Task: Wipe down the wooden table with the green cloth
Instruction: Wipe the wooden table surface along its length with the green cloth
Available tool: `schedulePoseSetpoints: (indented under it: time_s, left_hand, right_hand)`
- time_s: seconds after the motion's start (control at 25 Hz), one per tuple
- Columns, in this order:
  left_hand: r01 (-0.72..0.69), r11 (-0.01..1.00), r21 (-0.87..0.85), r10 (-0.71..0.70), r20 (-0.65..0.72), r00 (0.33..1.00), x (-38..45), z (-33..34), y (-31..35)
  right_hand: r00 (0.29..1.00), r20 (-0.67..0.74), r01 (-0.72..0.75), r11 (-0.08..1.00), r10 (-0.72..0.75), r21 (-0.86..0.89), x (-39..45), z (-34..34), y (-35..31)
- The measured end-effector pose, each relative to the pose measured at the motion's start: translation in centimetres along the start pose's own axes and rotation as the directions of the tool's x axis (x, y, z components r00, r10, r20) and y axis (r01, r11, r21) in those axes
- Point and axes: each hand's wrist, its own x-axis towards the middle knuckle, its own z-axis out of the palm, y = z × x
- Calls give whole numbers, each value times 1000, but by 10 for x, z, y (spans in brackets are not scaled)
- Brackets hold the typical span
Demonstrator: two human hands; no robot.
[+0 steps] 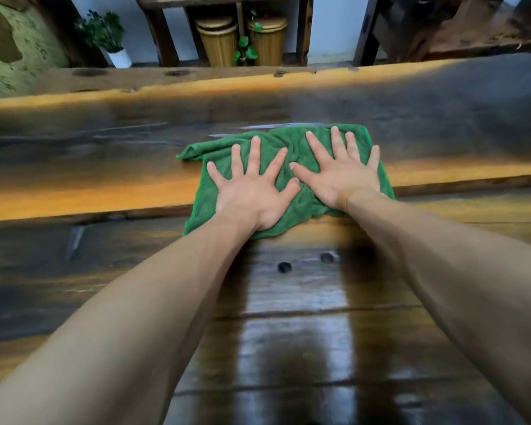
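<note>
A green cloth [292, 207] lies spread and a little rumpled on the dark, glossy wooden table [105, 167], near the middle of the view. My left hand [252, 188] presses flat on the cloth's left half, fingers straight and fanned. My right hand [341, 173] presses flat on its right half in the same way, thumb pointing toward the left hand. Both arms reach forward over the table. Thin wet streaks show on the wood just beyond the cloth's far edge.
The table's far edge [196, 84] runs across the upper part of the view. Beyond it stand a potted plant [108, 38], two woven baskets [218, 41] under a dark wooden frame, and a second small plant [244, 52]. Two dark knot holes [304, 262] mark the near planks.
</note>
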Motion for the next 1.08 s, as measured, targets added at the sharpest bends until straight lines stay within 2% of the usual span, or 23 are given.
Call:
schedulePoseSetpoints:
  time_s: [0.32, 0.56, 0.8, 0.92, 1.08]
  left_hand:
    - [41, 999, 2, -41, -28, 999, 136, -21, 11]
    - [91, 994, -62, -94, -43, 995, 209, -29, 23]
    - [121, 990, -65, -128, -112, 985, 232, -34, 26]
    - [67, 990, -122, -82, -123, 989, 229, -36, 27]
    - [81, 993, -88, -90, -99, 991, 199, -32, 32]
  right_hand:
    - [997, -82, 4, 1000, -6, -26, 137, -22, 9]
    - [998, -62, -28, 999, 26, -23, 209, -31, 15]
    - [989, -146, 17, 1000, -19, -19, 236, -33, 13]
    - [991, -131, -1, 998, -6, -56, 229, -33, 13]
    - [997, -75, 5, 999, -9, -49, 200, -31, 13]
